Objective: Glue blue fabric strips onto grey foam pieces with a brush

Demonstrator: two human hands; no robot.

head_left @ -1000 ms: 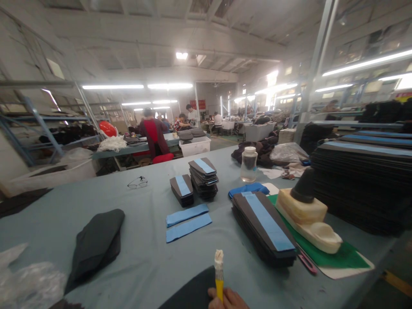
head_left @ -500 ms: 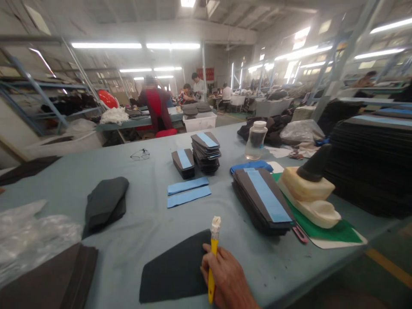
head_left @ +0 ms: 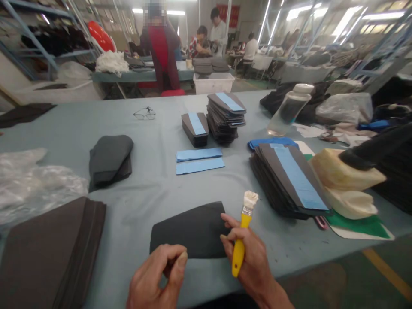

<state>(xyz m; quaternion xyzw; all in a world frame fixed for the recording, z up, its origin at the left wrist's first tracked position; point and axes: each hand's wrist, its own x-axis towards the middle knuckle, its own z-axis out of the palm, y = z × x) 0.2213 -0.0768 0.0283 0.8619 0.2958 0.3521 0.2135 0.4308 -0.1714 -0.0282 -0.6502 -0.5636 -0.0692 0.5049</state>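
Observation:
A yellow-handled paintbrush [head_left: 242, 242] with whitish, coated bristles is held tilted in my right hand [head_left: 254, 257]. That hand's fingertips are at the right edge of a dark fabric panel [head_left: 189, 231], which lies flat on the table before me. My left hand [head_left: 157, 274] is in a pinch over the panel's lower left edge; whether anything is between thumb and finger I cannot make out. Beyond the panel lie two light blue strips [head_left: 200, 161]. To the right sits a stack of dark panels [head_left: 283, 180] topped by a blue strip.
Dark pieces [head_left: 111, 159], a brown stack [head_left: 48, 253] and clear plastic [head_left: 41, 180] lie left. Smaller stacks [head_left: 227, 113] and eyeglasses [head_left: 144, 114] are farther back. A bottle [head_left: 289, 109] and a cut yellowish container [head_left: 347, 171] stand right. Co-workers are beyond the table.
The view has tilted downward. My left hand has come into view at the panel's lower left. The right hand, still holding the paintbrush, shows at the panel's right edge.

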